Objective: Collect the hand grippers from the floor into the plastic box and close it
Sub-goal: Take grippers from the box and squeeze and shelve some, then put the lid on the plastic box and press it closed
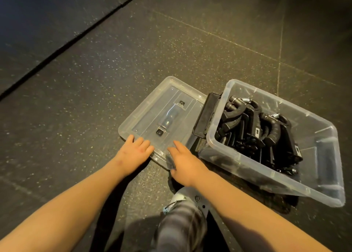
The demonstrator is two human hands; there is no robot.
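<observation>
A clear plastic box (247, 175) stands on the floor at the right, open, with several black hand grippers (253, 126) piled inside. Its clear lid (152, 107) lies flat on the floor just left of the box. My left hand (136, 150) rests with its fingertips on the lid's near left rim. My right hand (183, 163) holds the lid's near edge, fingers on top and thumb at the corner below. No hand gripper shows on the floor.
A black latch flap (206, 115) hangs off the box's left end, between box and lid. My shoe and checked trouser leg (181, 219) are right below my hands. Dark speckled floor (95, 80) stretches left and ahead, with a seam running diagonally.
</observation>
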